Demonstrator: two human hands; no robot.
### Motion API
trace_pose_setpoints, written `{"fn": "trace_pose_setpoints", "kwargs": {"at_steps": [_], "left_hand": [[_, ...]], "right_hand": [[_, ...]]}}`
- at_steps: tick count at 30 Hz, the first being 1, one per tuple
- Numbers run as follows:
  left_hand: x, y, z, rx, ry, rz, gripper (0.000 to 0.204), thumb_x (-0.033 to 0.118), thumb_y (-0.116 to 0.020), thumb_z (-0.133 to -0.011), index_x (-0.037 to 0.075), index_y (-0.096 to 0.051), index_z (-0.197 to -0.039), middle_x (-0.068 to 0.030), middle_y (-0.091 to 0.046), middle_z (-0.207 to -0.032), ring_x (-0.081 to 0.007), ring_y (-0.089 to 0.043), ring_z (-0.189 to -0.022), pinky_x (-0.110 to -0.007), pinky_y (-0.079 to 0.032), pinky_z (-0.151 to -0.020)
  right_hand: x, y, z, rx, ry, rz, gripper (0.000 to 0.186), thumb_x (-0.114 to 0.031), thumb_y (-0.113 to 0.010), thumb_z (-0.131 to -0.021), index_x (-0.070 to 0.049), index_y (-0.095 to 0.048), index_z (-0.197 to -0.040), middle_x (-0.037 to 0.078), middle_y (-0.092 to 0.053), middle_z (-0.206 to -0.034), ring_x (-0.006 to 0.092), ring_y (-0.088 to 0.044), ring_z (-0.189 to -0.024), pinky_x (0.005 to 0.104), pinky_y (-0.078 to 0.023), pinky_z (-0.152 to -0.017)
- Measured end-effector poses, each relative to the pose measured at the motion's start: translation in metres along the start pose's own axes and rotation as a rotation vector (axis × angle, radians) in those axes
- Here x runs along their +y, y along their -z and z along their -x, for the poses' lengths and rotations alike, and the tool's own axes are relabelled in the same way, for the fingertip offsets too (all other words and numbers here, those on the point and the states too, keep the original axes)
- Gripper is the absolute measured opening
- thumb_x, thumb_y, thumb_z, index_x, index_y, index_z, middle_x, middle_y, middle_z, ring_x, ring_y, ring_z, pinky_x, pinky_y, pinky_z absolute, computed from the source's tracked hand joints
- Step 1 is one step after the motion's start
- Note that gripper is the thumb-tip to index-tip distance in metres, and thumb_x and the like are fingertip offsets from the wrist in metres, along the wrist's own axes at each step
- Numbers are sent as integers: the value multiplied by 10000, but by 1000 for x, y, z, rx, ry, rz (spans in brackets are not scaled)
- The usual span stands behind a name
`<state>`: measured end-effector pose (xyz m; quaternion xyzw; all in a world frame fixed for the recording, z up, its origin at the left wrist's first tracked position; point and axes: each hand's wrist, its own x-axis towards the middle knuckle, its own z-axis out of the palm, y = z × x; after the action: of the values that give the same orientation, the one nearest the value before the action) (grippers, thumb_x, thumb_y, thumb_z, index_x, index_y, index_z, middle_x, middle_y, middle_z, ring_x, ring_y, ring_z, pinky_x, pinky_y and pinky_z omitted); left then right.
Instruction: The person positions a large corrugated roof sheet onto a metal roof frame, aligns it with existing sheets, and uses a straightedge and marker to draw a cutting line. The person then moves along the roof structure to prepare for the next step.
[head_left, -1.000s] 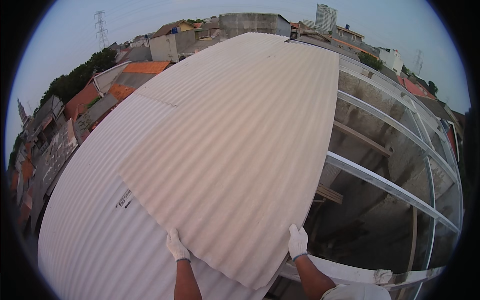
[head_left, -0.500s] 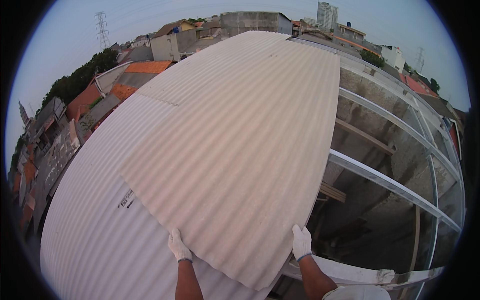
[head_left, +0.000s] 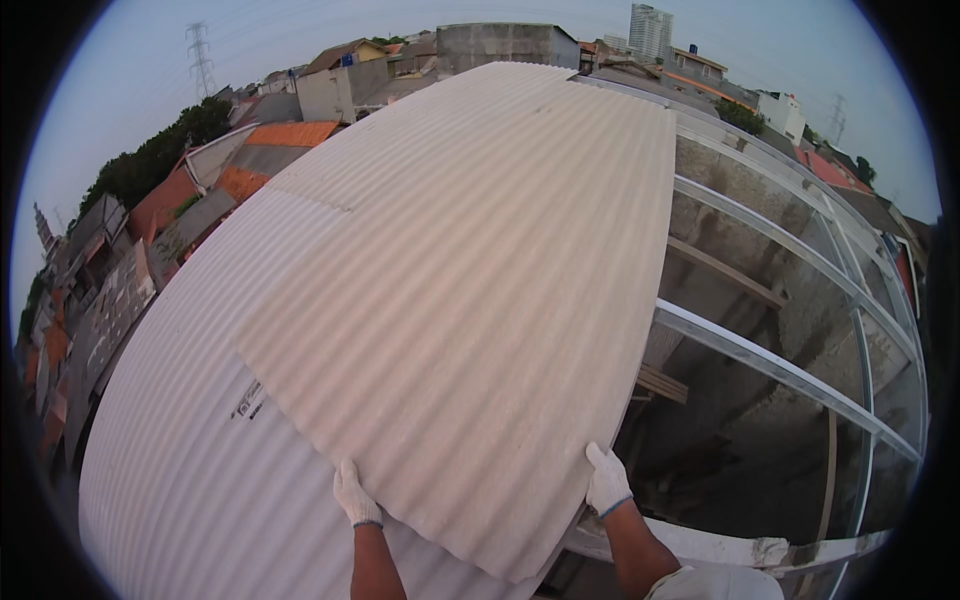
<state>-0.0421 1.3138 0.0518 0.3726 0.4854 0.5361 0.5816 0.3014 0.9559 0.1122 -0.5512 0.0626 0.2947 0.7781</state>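
A cream corrugated roofing sheet (head_left: 470, 330) lies over paler corrugated sheets (head_left: 180, 420) on the roof. My left hand (head_left: 354, 494), in a white knit glove, grips the near edge of the cream sheet, thumb on top and fingers hidden under it. On the sheet's right edge, near its lower corner, my right hand (head_left: 606, 480) holds on in a matching glove, thumb on top. Black printing (head_left: 247, 400) marks the pale sheet left of the cream one.
Right of the sheet, metal roof beams (head_left: 780, 360) span an open drop between concrete walls. A white ledge (head_left: 690, 542) runs below my right forearm. Wooden boards (head_left: 662, 384) lie down inside the opening. Neighbouring roofs (head_left: 170, 205) and a tower block (head_left: 651, 32) stand beyond.
The cream sheet has barely shifted, slightly to the left in the picture. My right hand has moved a little up along the right edge, while the left keeps its hold.
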Motion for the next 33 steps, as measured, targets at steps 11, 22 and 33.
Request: {"fn": "trace_pose_setpoints", "kwargs": {"at_steps": [11, 22, 33], "left_hand": [[3, -1, 4, -14, 9, 29, 394, 336, -763, -1239, -32, -793, -1377, -39, -819, -1247, -119, -738, -1107, -340, -618, -1007], [-4, 4, -2, -30, -6, 25, 371, 331, -772, -1237, -18, -798, -1360, -7, -802, -1219, -101, -721, -1068, -327, -609, -980], [-4, 2, 0, -14, 4, 53, 336, 317, -772, -1239, -4, -795, -1333, -21, -812, -1248, -113, -735, -1092, -327, -618, -993]], "right_hand": [[8, -1, -10, 38, 16, 48, 515, -263, -751, -1223, -61, -648, -1685, 121, -768, -1567, 345, -743, -1405, 547, -619, -1198], [-4, -10, 0, -18, -8, -74, 544, -263, -757, -1213, -60, -627, -1701, 139, -760, -1578, 357, -753, -1418, 571, -634, -1192], [12, -6, -14, 19, 76, -52, 560, -256, -786, -1188, -70, -656, -1701, 106, -772, -1566, 334, -730, -1415, 532, -594, -1217]]}}
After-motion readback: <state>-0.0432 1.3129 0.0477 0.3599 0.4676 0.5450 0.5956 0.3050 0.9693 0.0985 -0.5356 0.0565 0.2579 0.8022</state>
